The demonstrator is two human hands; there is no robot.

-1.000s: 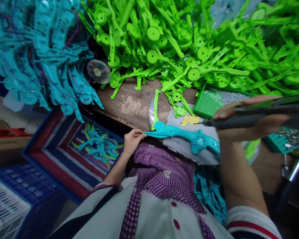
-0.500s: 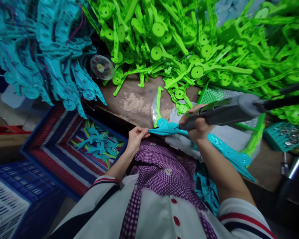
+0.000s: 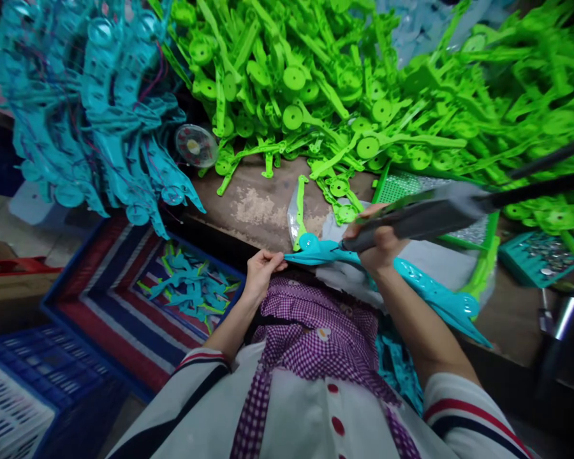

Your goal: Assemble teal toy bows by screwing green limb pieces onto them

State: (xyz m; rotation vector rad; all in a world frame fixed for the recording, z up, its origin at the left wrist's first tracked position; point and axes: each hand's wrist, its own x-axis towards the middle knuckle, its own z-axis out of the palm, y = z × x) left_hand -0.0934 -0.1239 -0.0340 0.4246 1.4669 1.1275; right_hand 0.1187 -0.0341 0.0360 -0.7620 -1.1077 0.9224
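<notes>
A long blue plastic part [image 3: 310,253] lies across the near edge of the bench, joined to or lying on a green plastic piece [image 3: 485,271] at its right end. My left hand [image 3: 263,271] pinches the part's pointed left tip between thumb and fingers. In my right hand [image 3: 380,245] is a dark grey electric screwdriver [image 3: 416,220], held nearly level, its bit touching or very close to the blue part. My right hand and forearm hide the part's middle. Just behind it stands a slim green arm piece [image 3: 300,210] with clear plastic.
Green plastic parts [image 3: 294,78] are heaped along the back. Blue parts [image 3: 119,108] with thin wires are stacked at left. A green tray of screws [image 3: 478,233] and a teal screw box [image 3: 521,261] stand at right. A striped-lined blue crate [image 3: 100,293] holds blue-green assemblies [image 3: 191,284].
The camera view has shifted slightly. Both hands, the blue part and the screwdriver keep nearly the same positions to each other.
</notes>
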